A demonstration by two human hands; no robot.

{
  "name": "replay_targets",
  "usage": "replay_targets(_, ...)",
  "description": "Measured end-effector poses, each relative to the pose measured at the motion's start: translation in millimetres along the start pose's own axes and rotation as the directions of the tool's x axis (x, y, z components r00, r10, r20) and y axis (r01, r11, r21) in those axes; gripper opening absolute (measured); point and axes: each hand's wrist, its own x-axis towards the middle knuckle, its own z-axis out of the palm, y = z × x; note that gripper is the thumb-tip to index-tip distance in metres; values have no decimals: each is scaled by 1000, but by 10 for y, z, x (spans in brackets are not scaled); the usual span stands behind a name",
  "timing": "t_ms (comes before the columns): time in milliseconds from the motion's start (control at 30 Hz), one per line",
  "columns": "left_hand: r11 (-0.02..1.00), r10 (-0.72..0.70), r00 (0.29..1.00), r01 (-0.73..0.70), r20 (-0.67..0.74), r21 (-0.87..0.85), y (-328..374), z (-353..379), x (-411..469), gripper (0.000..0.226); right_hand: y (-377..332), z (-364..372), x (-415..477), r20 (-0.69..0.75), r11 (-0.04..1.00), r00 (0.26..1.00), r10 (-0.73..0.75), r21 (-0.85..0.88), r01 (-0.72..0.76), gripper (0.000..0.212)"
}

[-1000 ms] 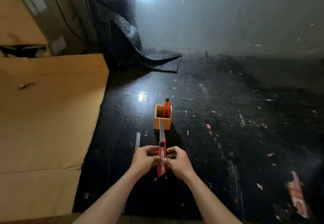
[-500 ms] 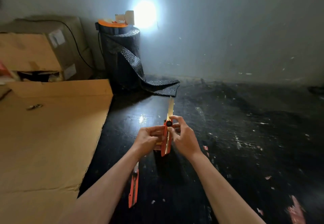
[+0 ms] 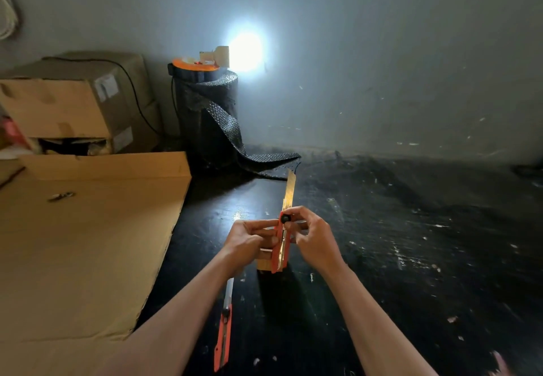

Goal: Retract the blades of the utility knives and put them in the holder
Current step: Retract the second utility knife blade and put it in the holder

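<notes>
Fingers [image 3: 296, 218] of both hands clamped on orange knife [image 3: 280, 246], blade [image 3: 289, 190] extended toward 12 o'clock; second knife [image 3: 224, 337] on tabletop [image 3: 382, 258] at 7 o'clock.

Just two bare forearms coming in from the bottom, no sleeves, gloves, watch or rings on the left hand [image 3: 249, 242] or right hand [image 3: 316, 239].

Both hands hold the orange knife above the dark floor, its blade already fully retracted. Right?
Not quite. In the head view the left hand and right hand do hold the orange knife, but its blade is extended, not retracted.
</notes>
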Motion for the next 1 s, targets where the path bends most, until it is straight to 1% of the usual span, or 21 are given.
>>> replay_targets(167,1000,-8,1000,8,-4,15,0,-3,-19,50,-16,-25,-10,7,999,1000,14,-35,-13,25)
replay_targets(333,1000,-5,1000,6,-9,23,10,10,-47,48,-34,-31,-22,11,997,1000,2,-76,-2,24)
replay_targets(467,1000,20,1000,-20,-7,-2,70,27,-54,39,-115,-12,7,-61,993,997,-40,-116,33,18)
replay_targets(533,1000,24,1000,-25,-14,-10,118,35,-46,40,-138,-20,40,-67,992,997,-43,-118,35,17)
replay_targets(700,1000,20,999,-20,-32,-6,177,29,-51,46,-129,-56,107,14,985,999,-33,-167,34,30)
replay_targets(900,1000,11,999,-12,-53,-17,183,39,-26,42,-124,-45,101,19,990,1000,-16,-143,19,34)
replay_targets(1000,1000,11,998,-12,-56,-26,183,32,6,41,-119,-52,91,20,987,1000,-22,-161,25,34)
